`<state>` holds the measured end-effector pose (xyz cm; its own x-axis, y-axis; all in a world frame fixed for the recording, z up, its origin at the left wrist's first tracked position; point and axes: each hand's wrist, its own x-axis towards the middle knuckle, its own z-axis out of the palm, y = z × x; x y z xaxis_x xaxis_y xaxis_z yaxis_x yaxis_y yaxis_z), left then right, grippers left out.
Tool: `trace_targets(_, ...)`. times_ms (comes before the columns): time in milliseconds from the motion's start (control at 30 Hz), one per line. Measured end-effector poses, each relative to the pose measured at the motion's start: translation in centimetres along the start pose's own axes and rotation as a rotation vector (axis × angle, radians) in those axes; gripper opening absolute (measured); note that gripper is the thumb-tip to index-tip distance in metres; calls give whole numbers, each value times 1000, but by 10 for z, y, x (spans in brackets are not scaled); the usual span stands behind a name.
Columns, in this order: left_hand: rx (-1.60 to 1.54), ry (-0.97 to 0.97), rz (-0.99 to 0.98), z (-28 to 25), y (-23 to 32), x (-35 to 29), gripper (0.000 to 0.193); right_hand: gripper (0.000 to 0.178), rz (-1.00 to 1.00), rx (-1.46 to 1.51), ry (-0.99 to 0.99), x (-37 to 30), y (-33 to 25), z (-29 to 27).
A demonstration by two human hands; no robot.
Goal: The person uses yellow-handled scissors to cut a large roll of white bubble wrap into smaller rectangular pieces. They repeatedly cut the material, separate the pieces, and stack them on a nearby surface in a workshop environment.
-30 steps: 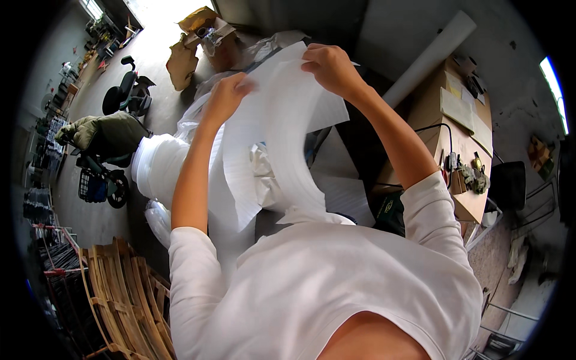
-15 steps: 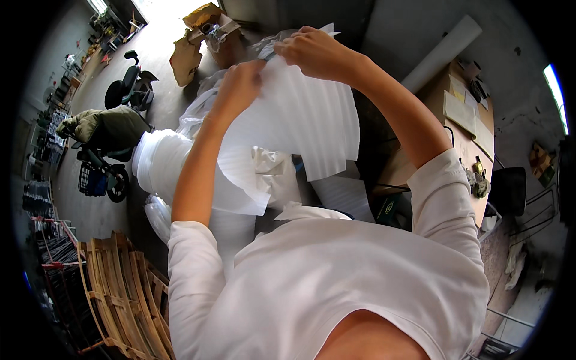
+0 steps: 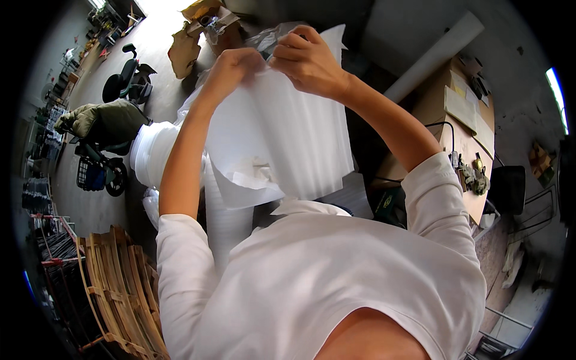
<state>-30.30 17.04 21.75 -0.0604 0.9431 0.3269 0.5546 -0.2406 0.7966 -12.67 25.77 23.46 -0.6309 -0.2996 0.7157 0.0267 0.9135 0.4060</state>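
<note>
Both my arms reach forward over a white foam sheet (image 3: 309, 138) that hangs down in soft folds in front of me. My right hand (image 3: 307, 63) is closed on its upper edge, fingers curled. Close beside it on the left, my left hand (image 3: 235, 69) also grips the top of the sheet; its fingertips are smeared by motion. Below my left forearm lies a thick white foam roll (image 3: 153, 153). A crumpled white bag or cloth (image 3: 255, 171) shows partly behind the sheet. Clear plastic film (image 3: 273, 37) lies just beyond my hands.
A scooter (image 3: 108, 147) with a green cover stands at the left, wooden pallets (image 3: 117, 288) at the lower left. Ahead is an open cardboard box (image 3: 222, 36). On the right, a table (image 3: 465, 132) holds cardboard and small items; a long white roll (image 3: 438, 54) leans behind it.
The sheet has swung from a wide spread to a narrower, steeper hang. My hands have shifted slightly, the left one up and to the left, the right one down.
</note>
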Motion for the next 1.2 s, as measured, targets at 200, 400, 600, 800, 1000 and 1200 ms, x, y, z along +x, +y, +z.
trace_targets(200,332,115,40,8,-37,11,18,16,64,146,-38,-60,-46,6)
trace_targets(400,471,573,-277,-100,-86,26,24,8,-55,362,-1009,-202,-103,22)
trace_targets(600,549,677,-225,-150,-69,12,25,13,312,311,-1709,-332,-88,-13)
trace_targets(800,606,393,29,-16,-38,26,18,11,376,312,-535,-124,-16,10)
trace_targets(1000,426,365,147,43,17,7,11,6,693,529,-207,-36,-8,23)
trace_targets(1200,-227,351,-200,15,-74,-39,34,6,821,460,-22,-38,11,2)
